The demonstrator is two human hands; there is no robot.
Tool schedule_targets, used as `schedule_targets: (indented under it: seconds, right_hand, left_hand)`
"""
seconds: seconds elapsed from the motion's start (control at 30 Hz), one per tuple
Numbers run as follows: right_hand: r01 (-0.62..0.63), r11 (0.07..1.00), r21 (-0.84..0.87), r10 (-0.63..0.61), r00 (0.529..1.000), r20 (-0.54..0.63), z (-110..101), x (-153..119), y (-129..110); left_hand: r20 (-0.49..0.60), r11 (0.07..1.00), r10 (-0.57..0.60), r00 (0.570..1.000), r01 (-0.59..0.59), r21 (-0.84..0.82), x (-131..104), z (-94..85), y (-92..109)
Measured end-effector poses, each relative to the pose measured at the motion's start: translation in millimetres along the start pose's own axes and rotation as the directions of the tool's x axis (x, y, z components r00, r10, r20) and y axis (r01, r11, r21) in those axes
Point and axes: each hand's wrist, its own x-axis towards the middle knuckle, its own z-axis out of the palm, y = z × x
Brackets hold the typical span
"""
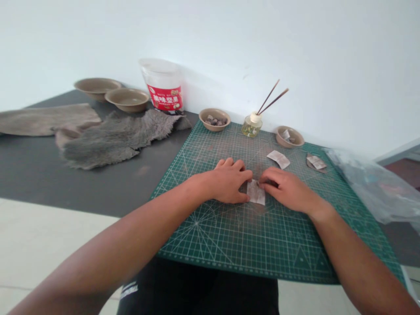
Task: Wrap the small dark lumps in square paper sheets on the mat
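Note:
A small pale square piece [256, 192], blotched and hide-like, lies flat on the green cutting mat [223, 236]. At its left edge is my left hand [229, 181], palm down, thumb and forefinger apart by two of its corners and the other fingers resting on the mat. My right hand [288, 188] is closed, its thumb and fingertips pinched at the piece's upper right edge. Anything small between those fingertips is hidden. Beyond my hands lie another pale piece [278, 159] and a small stack of pieces [316, 162].
Bowls of scraps [215, 124] [290, 139] flank a reed diffuser [252, 125] along the wall. A grey furry pelt [111, 138] covers part of the dark table, near two bowls [127, 104] [97, 89] and a plastic tub [164, 89]. Clear plastic [370, 183] lies at right.

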Motion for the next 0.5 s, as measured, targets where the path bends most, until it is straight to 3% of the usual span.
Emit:
schedule_targets:
  seconds: [0.13,0.23,0.33,0.5]
  right_hand:
    - [0.078,0.992,0.103,-0.093,0.984,0.151,-3,-3,-4]
    - [0.115,0.991,0.067,-0.121,0.987,0.107,1,1,-4]
    - [0.06,0.997,-0.04,-0.059,0.998,0.012,0,4,3]
    - [0.104,0.992,0.07,-0.111,0.988,0.106,-1,-2,0]
  left_hand:
    - [0.008,1.0,0.02,1.0,-0.02,0.001,-1,-0.9,0]
    - [0.003,1.0,0.017,1.0,-0.017,0.009,0,-1.2,1]
    - [0.017,1.0,-0.013,1.0,0.013,0.008,0,-1.4,1]
    - [0.002,1.0,0.022,1.0,-0.022,0.007,-1,-1.0,1]
